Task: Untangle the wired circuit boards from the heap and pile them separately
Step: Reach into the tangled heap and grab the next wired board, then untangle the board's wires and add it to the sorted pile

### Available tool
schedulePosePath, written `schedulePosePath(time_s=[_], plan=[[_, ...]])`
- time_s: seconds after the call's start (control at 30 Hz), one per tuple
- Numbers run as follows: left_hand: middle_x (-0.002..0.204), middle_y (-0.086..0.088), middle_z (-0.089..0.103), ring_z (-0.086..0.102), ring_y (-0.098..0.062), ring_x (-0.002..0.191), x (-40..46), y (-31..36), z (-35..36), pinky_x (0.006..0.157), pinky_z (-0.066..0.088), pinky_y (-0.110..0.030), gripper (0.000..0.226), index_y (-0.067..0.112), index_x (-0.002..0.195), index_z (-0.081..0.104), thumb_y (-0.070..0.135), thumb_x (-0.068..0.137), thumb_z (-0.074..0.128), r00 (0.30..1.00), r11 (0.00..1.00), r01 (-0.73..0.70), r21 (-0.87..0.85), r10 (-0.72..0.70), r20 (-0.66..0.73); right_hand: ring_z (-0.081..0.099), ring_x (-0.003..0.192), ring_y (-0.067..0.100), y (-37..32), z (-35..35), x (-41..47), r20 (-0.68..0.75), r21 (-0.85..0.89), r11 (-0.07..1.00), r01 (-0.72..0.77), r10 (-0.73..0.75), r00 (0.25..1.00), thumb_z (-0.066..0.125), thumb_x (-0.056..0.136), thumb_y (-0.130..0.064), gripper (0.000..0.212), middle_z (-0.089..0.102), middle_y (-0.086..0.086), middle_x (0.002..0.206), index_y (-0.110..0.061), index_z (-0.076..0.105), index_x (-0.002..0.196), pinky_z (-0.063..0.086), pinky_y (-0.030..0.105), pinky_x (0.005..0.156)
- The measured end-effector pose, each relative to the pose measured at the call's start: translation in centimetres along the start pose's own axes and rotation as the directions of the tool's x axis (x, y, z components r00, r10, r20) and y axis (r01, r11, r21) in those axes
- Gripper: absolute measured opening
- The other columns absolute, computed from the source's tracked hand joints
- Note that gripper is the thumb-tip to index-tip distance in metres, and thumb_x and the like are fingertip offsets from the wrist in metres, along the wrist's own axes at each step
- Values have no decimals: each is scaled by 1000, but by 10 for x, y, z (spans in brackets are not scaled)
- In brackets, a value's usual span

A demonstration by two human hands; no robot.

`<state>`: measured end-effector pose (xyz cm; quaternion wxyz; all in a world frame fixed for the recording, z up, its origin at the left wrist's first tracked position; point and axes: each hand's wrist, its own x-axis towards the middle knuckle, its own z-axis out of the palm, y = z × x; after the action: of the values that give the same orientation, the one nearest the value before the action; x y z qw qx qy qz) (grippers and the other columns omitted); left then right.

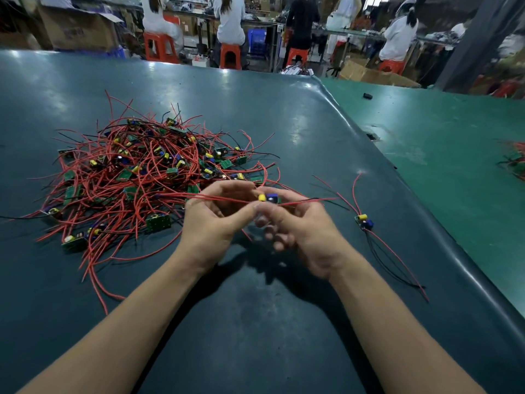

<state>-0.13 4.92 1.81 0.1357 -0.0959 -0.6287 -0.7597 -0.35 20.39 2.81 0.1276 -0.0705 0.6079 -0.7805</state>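
Note:
A tangled heap (136,177) of small green circuit boards with red and black wires lies at the left of the dark green table (255,322). Just right of the heap, my left hand (216,223) and my right hand (298,231) hold one wired board (270,198) between them above the table. Its yellow and blue parts show at my fingertips, and its red wires stretch left toward the heap and right past my right hand. One separated board (364,221) lies alone to the right, its wires trailing toward the table edge.
The table's raised rounded edge (426,211) runs diagonally at right, with a lighter green table (454,155) beyond it holding a small black part (368,95) and another wire bundle (515,160). Several people sit on orange stools at benches at the back.

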Motion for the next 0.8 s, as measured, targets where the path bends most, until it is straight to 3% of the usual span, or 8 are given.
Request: schedulePosePath(time_s=[0.13, 0.27, 0.33, 0.47, 0.57, 0.63, 0.73, 0.8], plan=[[86, -1, 76, 72, -14, 79, 0, 1, 0, 73, 55, -20, 24, 4, 95, 67, -3, 73, 75, 1000, 1000, -2, 20, 2, 14, 66, 60, 17, 5, 6, 3, -120, 7, 993, 121, -119, 986, 73, 75, -15, 32, 73, 9, 79, -7, 70, 106, 54, 21, 54], [107, -13, 73, 70, -22, 96, 1, -1, 2, 86, 56, -27, 36, -4, 115, 62, -16, 81, 64, 1000, 1000, 27, 13, -27, 11, 68, 60, 18, 8, 9, 3, -297, 90, 983, 160, -127, 947, 70, 84, -3, 11, 73, 11, 74, -5, 69, 94, 56, 22, 56], [107, -14, 72, 70, -21, 94, 1, -1, 2, 82, 57, -25, 35, -5, 116, 61, -17, 83, 61, 999, 999, 45, 5, -45, -13, 69, 59, 16, 4, 7, 6, -452, 219, 947, 236, -115, 885, 68, 85, 1, 8, 72, 8, 71, -4, 66, 90, 54, 19, 54], [93, -12, 74, 71, -18, 77, -2, -2, 1, 71, 57, -24, 21, -4, 107, 66, -13, 90, 57, 999, 993, 0, 115, 5, -42, 70, 60, 16, -9, -17, 4, -732, 442, 767, 465, 9, 681, 66, 85, 8, 9, 71, 8, 72, -1, 65, 84, 55, 17, 56], [83, -9, 74, 71, -18, 71, -1, -3, 1, 69, 58, -25, 16, -2, 98, 68, -10, 92, 56, 995, 983, -30, 182, 47, -90, 71, 61, 16, -12, -30, 1, -804, 466, 734, 494, 118, 583, 63, 90, 5, 6, 70, 12, 87, 6, 63, 96, 54, 16, 55], [80, -5, 74, 71, -18, 71, 0, -4, -2, 70, 58, -27, 16, 1, 96, 69, -8, 92, 57, 990, 966, -56, 251, 86, -112, 71, 60, 17, -11, -34, 0, -808, 483, 740, 469, 169, 565, 61, 93, 3, 7, 69, 15, 100, 7, 59, 99, 55, 17, 54], [83, 3, 73, 69, -13, 73, -2, -2, -9, 70, 56, -26, 16, 9, 96, 71, -2, 90, 61, 964, 848, -186, 496, 256, -77, 70, 54, 19, -10, -32, 0, -784, 500, 764, 409, 199, 587, 58, 94, 3, 7, 65, 19, 104, 4, 55, 88, 56, 19, 53], [87, 3, 70, 62, -16, 74, -1, 0, -16, 71, 51, -27, 15, 9, 98, 72, 5, 88, 62, 898, 623, -333, 708, 438, 37, 69, 51, 18, -10, -31, -1, -766, 500, 783, 369, 201, 611, 57, 94, 5, 9, 65, 19, 94, 4, 55, 85, 55, 19, 51]])
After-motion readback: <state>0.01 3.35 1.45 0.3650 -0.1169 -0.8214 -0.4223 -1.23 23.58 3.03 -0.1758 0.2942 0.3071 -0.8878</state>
